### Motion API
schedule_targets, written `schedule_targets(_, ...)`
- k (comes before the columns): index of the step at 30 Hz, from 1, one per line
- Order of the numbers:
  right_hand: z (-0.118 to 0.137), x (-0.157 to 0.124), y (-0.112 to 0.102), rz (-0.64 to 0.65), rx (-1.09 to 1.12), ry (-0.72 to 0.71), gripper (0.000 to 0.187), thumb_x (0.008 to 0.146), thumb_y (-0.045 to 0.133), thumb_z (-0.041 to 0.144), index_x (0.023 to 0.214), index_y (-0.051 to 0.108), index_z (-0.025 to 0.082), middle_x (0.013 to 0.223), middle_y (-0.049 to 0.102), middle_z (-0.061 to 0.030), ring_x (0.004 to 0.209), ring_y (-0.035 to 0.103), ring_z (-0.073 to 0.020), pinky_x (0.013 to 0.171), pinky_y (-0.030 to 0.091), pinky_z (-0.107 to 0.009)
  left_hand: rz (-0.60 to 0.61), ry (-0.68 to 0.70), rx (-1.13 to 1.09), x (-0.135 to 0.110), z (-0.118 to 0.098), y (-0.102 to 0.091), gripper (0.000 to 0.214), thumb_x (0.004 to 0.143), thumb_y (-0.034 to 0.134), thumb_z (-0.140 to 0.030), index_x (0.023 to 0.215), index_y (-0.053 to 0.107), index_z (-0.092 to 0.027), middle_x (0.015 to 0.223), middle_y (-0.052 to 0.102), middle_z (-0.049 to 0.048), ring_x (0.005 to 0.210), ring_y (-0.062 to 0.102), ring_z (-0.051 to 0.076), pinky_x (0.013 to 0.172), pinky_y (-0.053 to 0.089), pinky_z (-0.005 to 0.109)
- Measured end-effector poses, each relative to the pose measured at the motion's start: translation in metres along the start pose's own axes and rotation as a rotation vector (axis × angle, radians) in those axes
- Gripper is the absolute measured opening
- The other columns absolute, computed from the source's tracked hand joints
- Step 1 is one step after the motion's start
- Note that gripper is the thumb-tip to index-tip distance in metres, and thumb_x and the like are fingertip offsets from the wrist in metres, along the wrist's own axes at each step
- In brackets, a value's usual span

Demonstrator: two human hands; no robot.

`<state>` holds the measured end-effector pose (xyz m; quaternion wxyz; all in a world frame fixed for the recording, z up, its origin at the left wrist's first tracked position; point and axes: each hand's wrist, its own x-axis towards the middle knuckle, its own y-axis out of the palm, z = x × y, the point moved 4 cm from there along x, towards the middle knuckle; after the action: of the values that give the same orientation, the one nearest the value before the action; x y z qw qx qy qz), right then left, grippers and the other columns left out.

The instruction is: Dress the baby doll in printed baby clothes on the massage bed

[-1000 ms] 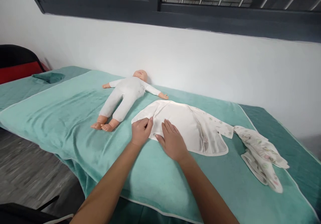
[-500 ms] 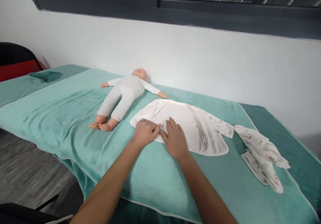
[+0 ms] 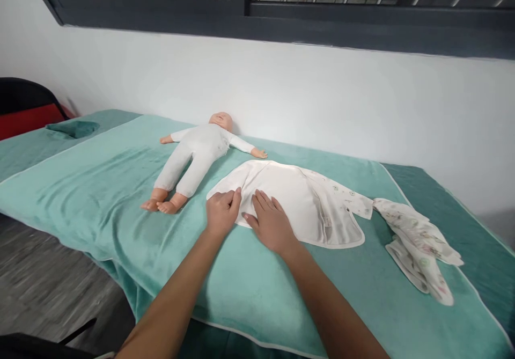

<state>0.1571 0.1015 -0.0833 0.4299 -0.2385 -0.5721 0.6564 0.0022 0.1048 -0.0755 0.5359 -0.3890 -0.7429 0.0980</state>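
Observation:
A white baby top (image 3: 295, 198) with a small print on its sleeve lies spread over the green sheet. My left hand (image 3: 222, 209) is curled closed at the garment's near left edge, thumb uppermost, pinching the cloth there; its fingertips are partly hidden. Flat on the white fabric just beside it rests my right hand (image 3: 271, 220), fingers stretched out. Behind and to the left, a baby doll (image 3: 203, 143) in a white body suit lies on its back, arms spread and feet towards me.
Printed baby clothing (image 3: 422, 241) lies bunched at the right, by the top's sleeve. The green sheet (image 3: 257, 294) covers the bed, which meets a white wall (image 3: 322, 96) under a dark window frame (image 3: 281, 29). A red and black chair (image 3: 28, 112) stands at far left.
Both hands have slid left along the garment, my left hand to its left edge with the fingers curled. The doll and the bunched clothing lie as before; the view shifted slightly.

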Motion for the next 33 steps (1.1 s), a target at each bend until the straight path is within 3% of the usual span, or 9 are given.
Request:
schedule_targets(9, 0.021, 0.024, 0.010, 0.031, 0.012, -0.032, 0.068, 0.104, 0.033, 0.048, 0.151, 0.039, 0.000, 0.162, 0.033, -0.0208, 0.153, 0.026, -0.0284, 0.122, 0.026, -0.046, 0.001, -0.190, -0.230, 0.002, 0.008, -0.004, 0.050, 0.099, 0.044, -0.042, 0.056, 0.053, -0.019, 0.048, 0.054, -0.0010, 0.048, 0.048, 0.011, 0.056, 0.035, 0.026)
schedule_targets(15, 0.023, 0.020, 0.004, -0.008, 0.119, -0.155, 0.055, 0.104, 0.039, 0.042, 0.148, 0.046, 0.011, 0.157, 0.044, -0.0152, 0.149, 0.036, -0.0229, 0.121, 0.030, -0.043, 0.003, -0.205, -0.239, 0.002, 0.009, -0.004, 0.049, 0.098, 0.045, -0.042, 0.056, 0.053, -0.019, 0.049, 0.053, -0.0012, 0.049, 0.047, 0.010, 0.057, 0.035, 0.027)
schedule_targets(17, 0.018, 0.023, 0.001, -0.072, 0.154, -0.098, 0.049, 0.105, 0.037, 0.039, 0.145, 0.049, 0.015, 0.155, 0.048, -0.0121, 0.147, 0.039, -0.0206, 0.119, 0.032, -0.040, 0.009, -0.208, -0.242, 0.002, 0.009, -0.004, 0.050, 0.098, 0.045, -0.042, 0.055, 0.053, -0.019, 0.048, 0.052, -0.0014, 0.049, 0.046, 0.010, 0.057, 0.035, 0.027)
schedule_targets(19, 0.011, 0.027, -0.001, -0.132, 0.136, 0.011, 0.049, 0.105, 0.035, 0.037, 0.145, 0.049, 0.012, 0.156, 0.046, -0.0137, 0.147, 0.038, -0.0222, 0.119, 0.032, -0.040, 0.014, -0.214, -0.251, 0.003, 0.009, -0.004, 0.050, 0.098, 0.045, -0.042, 0.055, 0.054, -0.018, 0.047, 0.050, -0.0018, 0.048, 0.044, 0.010, 0.056, 0.034, 0.027)
schedule_targets(23, 0.003, 0.034, 0.003, -0.099, 0.030, 0.142, 0.055, 0.105, 0.035, 0.040, 0.144, 0.049, 0.003, 0.158, 0.041, -0.0198, 0.149, 0.034, -0.0289, 0.121, 0.026, -0.046, 0.019, -0.230, -0.277, 0.004, 0.009, -0.003, 0.051, 0.098, 0.045, -0.042, 0.054, 0.054, -0.018, 0.046, 0.048, -0.0025, 0.047, 0.042, 0.010, 0.055, 0.032, 0.027)
schedule_targets(33, 0.017, 0.048, 0.007, 0.012, 0.046, 0.046, 0.054, 0.104, 0.036, 0.036, 0.148, 0.045, 0.005, 0.158, 0.043, -0.0163, 0.150, 0.031, -0.0270, 0.122, 0.026, -0.048, 0.031, -0.276, -0.295, 0.004, 0.009, -0.003, 0.050, 0.097, 0.045, -0.042, 0.054, 0.052, -0.017, 0.047, 0.044, -0.0034, 0.050, 0.039, 0.010, 0.056, 0.030, 0.028)
